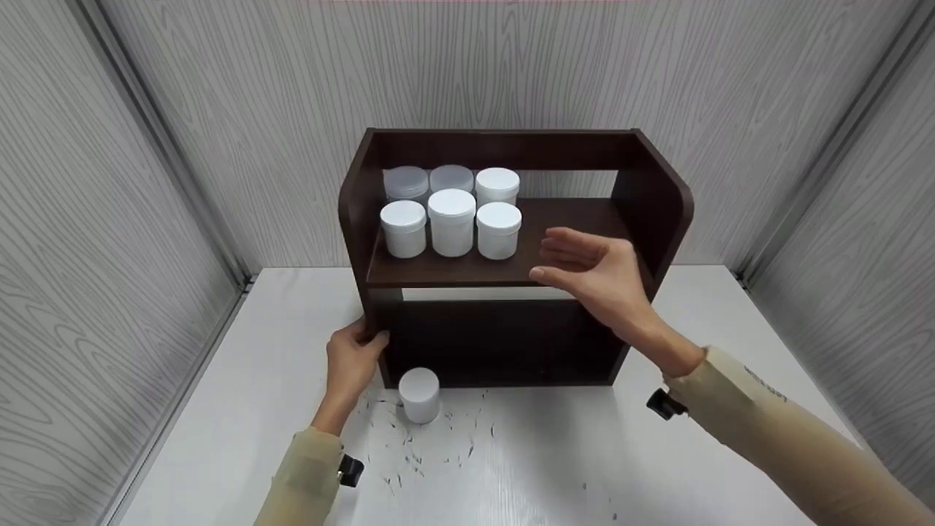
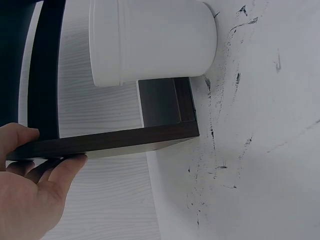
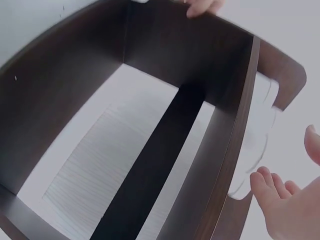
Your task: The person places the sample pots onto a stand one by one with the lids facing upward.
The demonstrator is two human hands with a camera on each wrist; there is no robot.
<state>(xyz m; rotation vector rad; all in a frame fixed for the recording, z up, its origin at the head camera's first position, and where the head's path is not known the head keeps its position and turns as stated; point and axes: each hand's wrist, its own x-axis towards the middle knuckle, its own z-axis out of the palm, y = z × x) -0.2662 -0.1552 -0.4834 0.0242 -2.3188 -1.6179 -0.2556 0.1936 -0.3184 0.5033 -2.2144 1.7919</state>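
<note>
My left hand point(image 1: 350, 363) grips the left side panel of a dark brown two-tier shelf point(image 1: 661, 208), with the thumb on one face and the fingers on the other. In the left wrist view, the panel edge point(image 2: 135, 139) runs between thumb and fingers. Close by, a white lidded jar point(image 1: 419, 396) stands upright on the table, in front of the shelf's lower left corner. My right hand point(image 1: 603, 277) is in front of the upper tier, fingers extended and thumb apart, holding nothing. Nearest to it is a short white jar point(image 1: 499, 232) at the right end of the front row.
Several jars stand in two rows on the upper tier's left half, including a taller white jar point(image 1: 451, 226) and a greyish-lidded jar point(image 1: 406, 183). The white table point(image 1: 672, 453) bears dark scuff marks. Grey wood-grain walls point(image 1: 504, 66) enclose the back and sides.
</note>
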